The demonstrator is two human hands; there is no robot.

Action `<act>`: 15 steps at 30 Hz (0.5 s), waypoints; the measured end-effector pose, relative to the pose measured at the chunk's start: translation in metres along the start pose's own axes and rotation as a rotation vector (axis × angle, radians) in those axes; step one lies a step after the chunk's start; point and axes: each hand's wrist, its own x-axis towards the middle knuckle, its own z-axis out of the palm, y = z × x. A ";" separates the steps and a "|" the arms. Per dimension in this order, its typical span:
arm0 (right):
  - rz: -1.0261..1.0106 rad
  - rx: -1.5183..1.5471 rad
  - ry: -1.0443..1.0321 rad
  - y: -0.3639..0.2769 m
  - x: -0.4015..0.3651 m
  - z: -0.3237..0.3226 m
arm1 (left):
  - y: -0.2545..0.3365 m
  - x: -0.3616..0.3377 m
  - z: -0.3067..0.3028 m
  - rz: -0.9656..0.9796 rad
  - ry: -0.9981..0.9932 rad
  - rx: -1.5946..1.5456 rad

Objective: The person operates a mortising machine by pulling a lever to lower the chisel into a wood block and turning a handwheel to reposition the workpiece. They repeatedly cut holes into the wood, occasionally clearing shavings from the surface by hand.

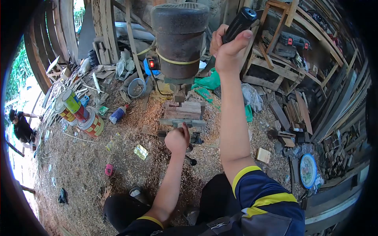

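Observation:
My right hand (230, 47) is raised beside the machine head, its fingers wrapped round a black lever grip (239, 24). Lower down, my left hand (177, 139) is closed at the near side of a metal vise (185, 123); what its fingers hold is hidden. A block of wood (183, 110) lies in the vise. Directly above the wood is the square chisel holder (180, 94) of a bench machine with a large, dark motor housing (179, 41). A crank with a black ball knob (193, 161) sticks out below the vise, near my left wrist.
Wood shavings cover the ground. Paint cans (90, 122) and a blue bottle (118, 114) stand or lie to the left, with a pink tape measure (109, 169) nearer me. Timber offcuts (291, 114) and a round blue-rimmed dish (308, 171) are at right. Another person (23, 128) is at far left.

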 end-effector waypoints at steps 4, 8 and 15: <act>0.019 0.067 0.014 0.019 0.036 -0.003 | -0.004 -0.001 0.004 0.064 0.049 -0.001; 0.104 0.029 0.131 0.037 0.096 0.006 | -0.006 0.000 0.006 0.130 0.130 -0.060; -0.027 -0.184 0.154 0.101 0.077 -0.008 | -0.007 -0.001 0.005 0.124 0.121 -0.097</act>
